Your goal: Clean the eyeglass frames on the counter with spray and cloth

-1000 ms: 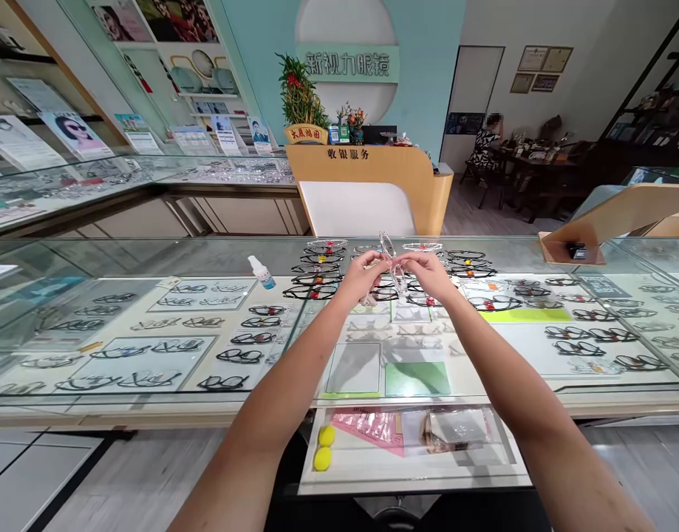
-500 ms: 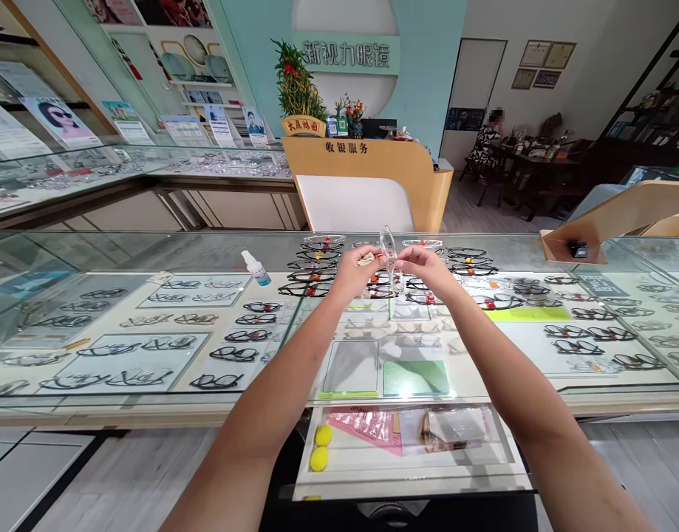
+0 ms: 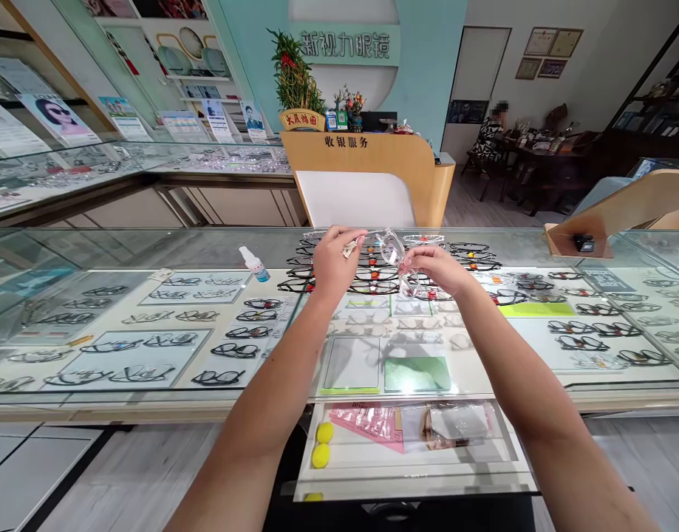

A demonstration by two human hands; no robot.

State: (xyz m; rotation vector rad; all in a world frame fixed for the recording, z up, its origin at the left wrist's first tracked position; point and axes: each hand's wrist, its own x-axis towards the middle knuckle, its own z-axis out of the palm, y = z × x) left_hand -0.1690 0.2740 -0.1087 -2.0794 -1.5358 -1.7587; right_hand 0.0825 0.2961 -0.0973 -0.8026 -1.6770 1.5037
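Note:
A pair of clear-framed eyeglasses (image 3: 392, 247) is held up over the glass counter, tilted with one lens above the other. My right hand (image 3: 436, 267) is closed on the frame near the bridge. My left hand (image 3: 335, 260) is closed, with a small beige cloth (image 3: 349, 249) bunched in it and its fingertips at a temple of the eyeglasses. Beneath the hands, rows of dark-framed glasses (image 3: 375, 274) with red and yellow tags lie on the counter. A white spray bottle (image 3: 253, 264) stands to the left of my left hand.
More glasses (image 3: 142, 374) show under the counter glass. An open drawer (image 3: 372, 480) below holds yellow round items (image 3: 321, 455) and a pink packet (image 3: 366, 425). A wooden stand (image 3: 621, 214) is at the right. Across the room are a cashier desk (image 3: 355, 159) and a seated person (image 3: 490, 137).
The eyeglasses have turned from nearly edge-on to showing their lenses. My left hand has moved left along a temple, and my right hand slightly right. The view has shifted a little.

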